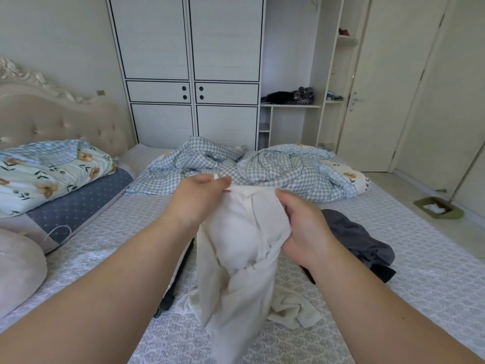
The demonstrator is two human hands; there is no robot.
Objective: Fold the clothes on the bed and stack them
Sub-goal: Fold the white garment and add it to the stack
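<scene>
Hands: L grip & R grip both pinching white garment top edge.

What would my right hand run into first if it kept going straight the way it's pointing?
Probably the left hand: the right hand points up-left along the white garment both hands grip. Depth is unclear.

A bedroom in a private home: a wide bed with a tufted, carved headboard, a crumpled blue checked duvet and floral bedding at its head. A tall white wardrobe stands against the far wall beside open shelves holding dark items, with a cream door at right.
</scene>
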